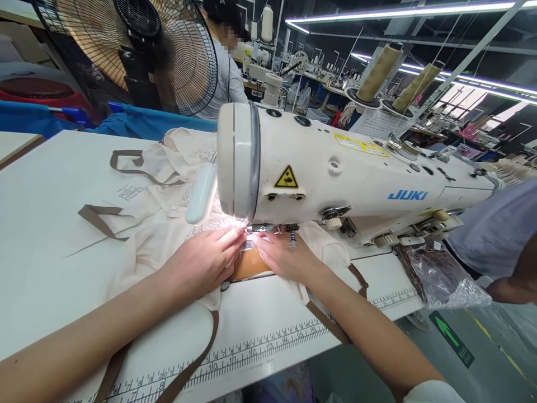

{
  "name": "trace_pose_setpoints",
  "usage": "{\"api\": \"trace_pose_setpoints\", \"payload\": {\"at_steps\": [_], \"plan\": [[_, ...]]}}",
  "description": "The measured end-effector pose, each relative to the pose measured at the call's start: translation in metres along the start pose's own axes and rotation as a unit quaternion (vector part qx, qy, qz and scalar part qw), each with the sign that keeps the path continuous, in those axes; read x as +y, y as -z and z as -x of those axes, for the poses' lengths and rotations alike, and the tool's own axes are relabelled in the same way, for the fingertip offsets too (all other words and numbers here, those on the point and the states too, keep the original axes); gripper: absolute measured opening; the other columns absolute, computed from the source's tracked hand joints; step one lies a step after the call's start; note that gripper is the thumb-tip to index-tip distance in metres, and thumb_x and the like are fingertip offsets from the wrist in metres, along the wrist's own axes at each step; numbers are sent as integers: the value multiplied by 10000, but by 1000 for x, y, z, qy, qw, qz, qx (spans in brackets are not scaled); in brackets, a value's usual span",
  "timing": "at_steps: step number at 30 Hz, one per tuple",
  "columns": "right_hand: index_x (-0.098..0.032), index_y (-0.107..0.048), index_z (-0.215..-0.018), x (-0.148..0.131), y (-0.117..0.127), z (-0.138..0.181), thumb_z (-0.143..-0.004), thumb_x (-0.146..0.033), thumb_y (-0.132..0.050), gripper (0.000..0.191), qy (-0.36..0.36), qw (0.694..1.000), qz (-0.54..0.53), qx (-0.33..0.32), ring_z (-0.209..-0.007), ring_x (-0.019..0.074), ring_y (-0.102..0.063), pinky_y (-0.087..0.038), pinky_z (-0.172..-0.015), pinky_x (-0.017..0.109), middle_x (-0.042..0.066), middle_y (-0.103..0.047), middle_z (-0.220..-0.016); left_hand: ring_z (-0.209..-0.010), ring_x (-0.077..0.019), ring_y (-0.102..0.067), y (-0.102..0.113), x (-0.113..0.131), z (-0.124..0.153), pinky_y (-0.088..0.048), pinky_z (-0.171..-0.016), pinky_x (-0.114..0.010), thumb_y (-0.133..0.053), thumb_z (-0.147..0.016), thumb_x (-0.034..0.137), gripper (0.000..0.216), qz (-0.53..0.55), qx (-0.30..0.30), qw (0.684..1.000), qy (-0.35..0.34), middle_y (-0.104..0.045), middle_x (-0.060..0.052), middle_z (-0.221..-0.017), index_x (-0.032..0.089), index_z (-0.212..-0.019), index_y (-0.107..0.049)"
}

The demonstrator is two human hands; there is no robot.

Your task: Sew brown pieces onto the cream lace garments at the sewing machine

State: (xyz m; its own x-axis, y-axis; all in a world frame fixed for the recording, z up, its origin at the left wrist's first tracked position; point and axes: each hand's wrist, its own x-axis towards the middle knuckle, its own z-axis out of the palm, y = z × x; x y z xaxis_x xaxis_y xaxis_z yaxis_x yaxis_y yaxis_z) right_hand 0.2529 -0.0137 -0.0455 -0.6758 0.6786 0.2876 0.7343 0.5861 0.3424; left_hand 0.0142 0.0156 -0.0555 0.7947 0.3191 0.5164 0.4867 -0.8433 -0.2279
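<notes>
A white sewing machine [310, 168] with a blue brand name stands across the table. My left hand [210, 254] is closed on cream lace-trimmed fabric [146, 252] just left of the needle area, fingertips lit by the machine's lamp. On the other side, my right hand [289, 254] presses its closed fingers on the same fabric by the presser foot [254, 229]. Between the hands shows an orange-brown plate [250, 263]. Brown straps [205, 347] trail from the fabric toward the table's front edge. The exact stitching spot is hidden by fingers and the machine head.
A ruler scale [251, 355] runs along the white table's front edge. Behind stands a large fan [168, 56], with a person [229, 67] beyond it. Thread cones [380, 73] rise behind the machine. Another person's arm [516, 280] is at right near a plastic-wrapped bundle [444, 277].
</notes>
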Motion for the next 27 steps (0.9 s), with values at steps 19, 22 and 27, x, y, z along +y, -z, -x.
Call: {"api": "trace_pose_setpoints", "payload": {"at_steps": [19,22,27], "plan": [[-165,-651,-1184,0,5,-2,-1051,-183,-396,288,1,1000,-14,-14,-993,204,-646,-513,-852,321,106,-684,-1208,-983,-283,-702,0,0,-1,-598,-738,-392,-373,-976,121,369,-8,-7,1000,-4,-722,-180,-1104,27,-1173,-671],[-169,-647,-1202,-1,3,-2,-1037,-181,-430,273,-7,1000,-18,-18,-1051,218,-644,-528,-854,320,112,-674,-1236,-996,-295,-703,1,0,-1,-604,-730,-406,-378,-974,117,365,-5,-9,1000,-6,-719,-192,-1114,17,-1175,-665],[-181,-651,-1203,-1,-2,2,-1035,-190,-413,292,-11,1000,2,-1,-1000,211,-658,-543,-859,325,89,-673,-1280,-982,-290,-705,0,0,0,-606,-706,-405,-386,-972,116,359,3,-16,1000,7,-719,-181,-1133,44,-1196,-657]]}}
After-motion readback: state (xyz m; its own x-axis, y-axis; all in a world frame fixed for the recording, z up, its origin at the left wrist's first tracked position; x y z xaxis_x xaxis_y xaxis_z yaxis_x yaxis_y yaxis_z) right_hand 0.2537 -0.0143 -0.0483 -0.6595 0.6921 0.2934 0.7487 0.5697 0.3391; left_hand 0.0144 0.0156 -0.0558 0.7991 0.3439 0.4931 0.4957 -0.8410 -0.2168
